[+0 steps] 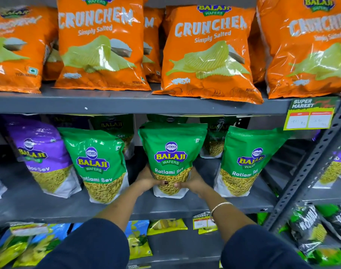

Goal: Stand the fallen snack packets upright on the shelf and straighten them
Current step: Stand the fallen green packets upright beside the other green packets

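At frame centre we clasp the middle Ratlami Sev pouch point(170, 160) low on both sides, left hand point(147, 179) and right hand point(194, 182) pressed around it, squaring it upright

- The orange packet point(100, 43) on the top shelf reads "BALAJI WAFERS", "CRUNCHEM", "Simply Salted", with "POTATO" low at its right corner.
- The orange packet to its right point(208, 53) carries the same "BALAJI WAFERS", "CRUNCHEM", "Simply Salted".
- The far-right orange packet point(309, 47) shows "BALAJI" and a blurred "CRUNCHEM".
- The middle green packet point(172, 158) reads "BALAJI WAFERS" and "Ratlami Sev".
- The left green packet point(98, 164) reads "BALAJI WAFERS", "Ratlami Sev".
- The right green packet point(247, 162) reads "BALAJI", "Ratlami Sev".
- The purple packet point(39, 154) reads "BALAJI", with "Sev" below; the word before it is unclear.
- The price tag point(310, 114) reads "SUPER MARKET"; its handwritten figures are illegible.
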